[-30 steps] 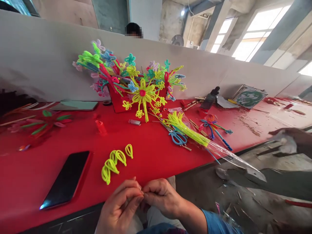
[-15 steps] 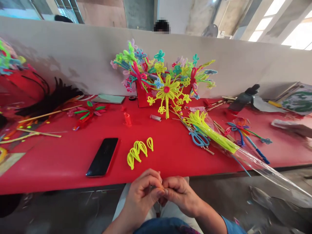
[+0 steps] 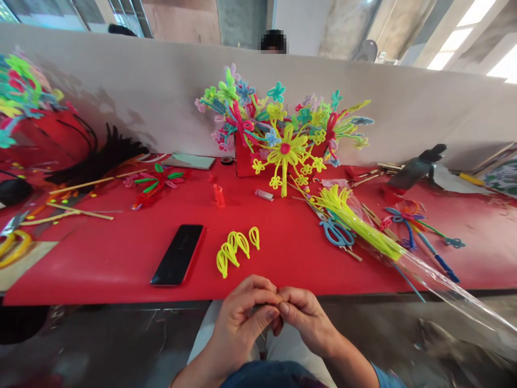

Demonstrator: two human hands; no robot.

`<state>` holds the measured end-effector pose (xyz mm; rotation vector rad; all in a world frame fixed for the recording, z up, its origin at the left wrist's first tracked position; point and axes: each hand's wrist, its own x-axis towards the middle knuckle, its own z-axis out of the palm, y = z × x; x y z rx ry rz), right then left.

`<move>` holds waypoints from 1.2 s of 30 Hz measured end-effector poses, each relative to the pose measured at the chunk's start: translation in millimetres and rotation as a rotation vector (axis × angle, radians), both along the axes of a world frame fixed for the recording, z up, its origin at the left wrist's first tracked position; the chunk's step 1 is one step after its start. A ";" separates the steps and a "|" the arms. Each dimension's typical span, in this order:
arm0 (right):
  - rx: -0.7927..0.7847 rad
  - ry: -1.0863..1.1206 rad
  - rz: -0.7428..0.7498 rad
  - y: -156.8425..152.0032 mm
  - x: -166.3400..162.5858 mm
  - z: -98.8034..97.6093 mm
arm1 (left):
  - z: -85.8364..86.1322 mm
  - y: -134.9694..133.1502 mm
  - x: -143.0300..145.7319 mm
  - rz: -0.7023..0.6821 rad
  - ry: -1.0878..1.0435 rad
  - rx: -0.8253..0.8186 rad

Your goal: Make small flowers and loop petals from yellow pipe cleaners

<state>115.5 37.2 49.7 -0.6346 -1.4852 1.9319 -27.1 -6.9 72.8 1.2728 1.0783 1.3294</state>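
The person's left hand [image 3: 241, 318] and right hand [image 3: 304, 319] meet just below the near edge of the smooth, glossy red counter [image 3: 100, 261]. Both are narrowly pinched, thumbs and forefingers pressed tip to tip. Whatever sits between them is too small or too hidden to make out.

The cluster of fuzzy neon-yellow pipe-cleaner loops [image 3: 236, 249], each bent into a teardrop petal, lies on the counter just beyond the knuckles, a little to the left, and is not touched by either hand. A flat black smartphone [image 3: 177, 254] with a shiny screen rests beside the loops on their left. To the right, a bundle of straight yellow-green pipe cleaners in a clear crinkly plastic sleeve [image 3: 357, 225] slants over the counter edge, beside blue-handled scissors [image 3: 337, 233]. Farther back stands a bristly bouquet of multicoloured pipe-cleaner flowers [image 3: 285, 126].
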 end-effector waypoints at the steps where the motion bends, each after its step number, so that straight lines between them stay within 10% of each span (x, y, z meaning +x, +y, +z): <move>1: -0.016 0.026 -0.001 -0.5 0.5 -1.2 | 0.5 -0.3 -0.6 -0.015 -0.002 -0.003; 36: -0.031 0.044 -0.168 -5.2 -10.5 9.8 | -2.3 1.0 5.7 0.256 0.140 0.032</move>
